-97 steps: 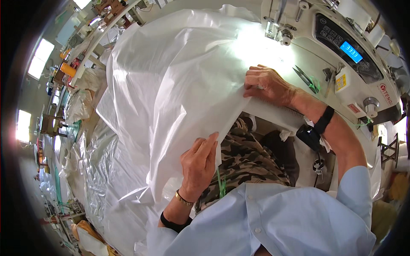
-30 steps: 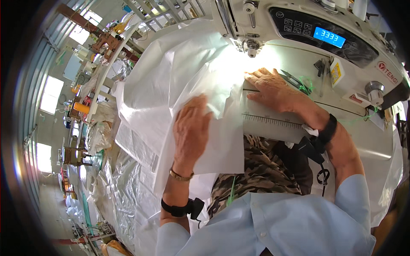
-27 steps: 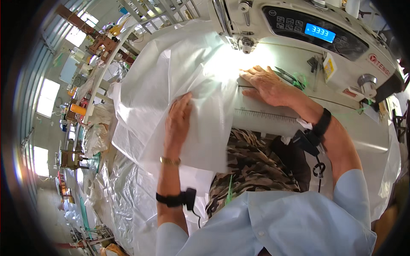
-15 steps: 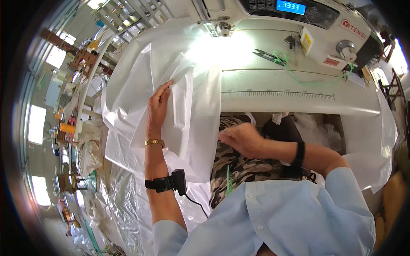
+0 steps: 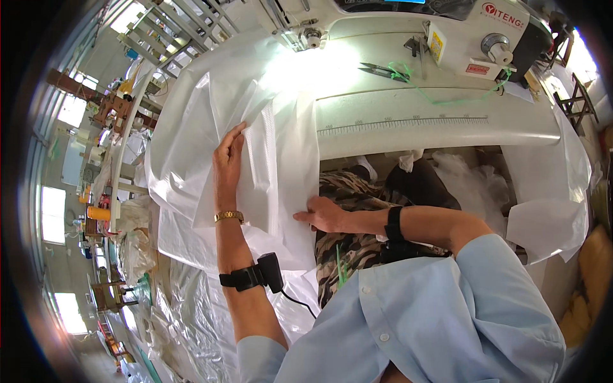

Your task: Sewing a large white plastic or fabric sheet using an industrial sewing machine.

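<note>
Seated at a white sewing table (image 5: pixel 447 131) with a printed ruler strip along its front edge. At the far side, an industrial sewing machine (image 5: pixel 408 25), white, with its needle part near the upper middle.

Draped over the left half of the table and hanging down off its front edge, a large sheet of white woven plastic fabric (image 5: pixel 211 121), folded in several layers and lit very bright close to the needle. More silvery-white sheeting (image 5: pixel 191 306) piled lower at the left, toward the floor.

Left hand (image 5: pixel 228 163) laid flat on the fabric, fingers stretched and close together, pressing a fold, gripping nothing. Gold bracelet (image 5: pixel 228 216) at the wrist, black strap with a small device (image 5: pixel 252 276) further down the forearm.

Right hand (image 5: pixel 324 214) at the hanging right edge of the fabric, below the table front, fingers closed on that edge.

On the table near the machine, small thread snips (image 5: pixel 380 70) beside a loose green thread (image 5: pixel 447 99).
</note>
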`<control>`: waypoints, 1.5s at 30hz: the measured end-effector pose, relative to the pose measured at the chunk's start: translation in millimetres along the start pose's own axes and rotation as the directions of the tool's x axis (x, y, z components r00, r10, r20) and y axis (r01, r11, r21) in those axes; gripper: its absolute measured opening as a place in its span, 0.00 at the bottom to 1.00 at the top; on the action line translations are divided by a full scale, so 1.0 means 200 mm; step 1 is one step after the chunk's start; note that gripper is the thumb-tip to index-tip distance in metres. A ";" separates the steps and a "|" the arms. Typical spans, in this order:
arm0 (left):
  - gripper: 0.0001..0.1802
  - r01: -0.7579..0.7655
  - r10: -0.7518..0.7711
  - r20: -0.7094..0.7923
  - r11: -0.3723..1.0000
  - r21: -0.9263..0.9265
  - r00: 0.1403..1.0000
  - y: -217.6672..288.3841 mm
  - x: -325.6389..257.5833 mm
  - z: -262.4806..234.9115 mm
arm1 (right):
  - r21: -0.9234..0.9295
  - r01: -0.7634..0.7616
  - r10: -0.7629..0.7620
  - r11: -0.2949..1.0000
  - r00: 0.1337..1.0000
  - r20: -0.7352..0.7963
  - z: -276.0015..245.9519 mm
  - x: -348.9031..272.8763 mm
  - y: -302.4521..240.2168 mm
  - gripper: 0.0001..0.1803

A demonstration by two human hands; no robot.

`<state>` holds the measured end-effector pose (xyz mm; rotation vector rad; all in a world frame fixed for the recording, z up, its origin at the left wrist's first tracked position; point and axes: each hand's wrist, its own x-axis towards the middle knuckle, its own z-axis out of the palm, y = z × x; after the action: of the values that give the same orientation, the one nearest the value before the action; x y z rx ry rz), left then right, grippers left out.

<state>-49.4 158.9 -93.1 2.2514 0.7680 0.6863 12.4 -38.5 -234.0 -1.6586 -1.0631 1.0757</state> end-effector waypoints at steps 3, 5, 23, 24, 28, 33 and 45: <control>0.16 -0.032 0.031 -0.031 0.999 -0.004 0.999 0.01 0.00 0.04 | 0.332 0.118 -0.145 0.936 0.988 0.057 -0.24 -0.12 -0.26 0.17; 0.17 -0.035 0.035 0.002 0.997 -0.074 0.999 -0.05 0.01 0.01 | 0.554 0.284 -0.261 0.782 0.958 -0.122 -0.48 -0.36 -0.62 0.19; 0.29 -0.147 0.158 0.042 0.969 -0.199 0.987 0.08 -0.15 -0.08 | -0.684 0.171 -0.433 0.709 0.871 -0.232 -0.96 -0.82 -0.48 0.10; 0.36 -0.290 0.296 0.038 0.949 -0.126 0.954 0.17 -0.19 -0.07 | -0.565 0.284 -0.429 0.775 0.892 -0.139 -0.94 -0.77 -0.51 0.10; 0.61 -0.564 0.500 0.267 0.769 0.300 0.824 0.46 -0.51 0.10 | -0.380 0.372 -0.463 0.847 0.868 -0.181 -0.82 -0.44 -0.48 0.19; 0.45 -0.615 0.427 0.454 0.418 0.668 0.782 0.42 -0.81 0.27 | 0.549 0.093 0.053 0.831 0.969 -0.243 -0.81 -0.11 -0.55 0.28; 0.10 -0.434 0.507 0.004 0.736 0.519 0.862 0.54 -0.69 0.02 | 0.882 0.018 0.115 0.471 0.990 -0.082 -0.68 0.16 -0.54 0.13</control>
<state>-107.2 -2.7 -53.9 2.9657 0.4596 0.9755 129.3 -10.0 -104.7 -0.8519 -0.2124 1.2287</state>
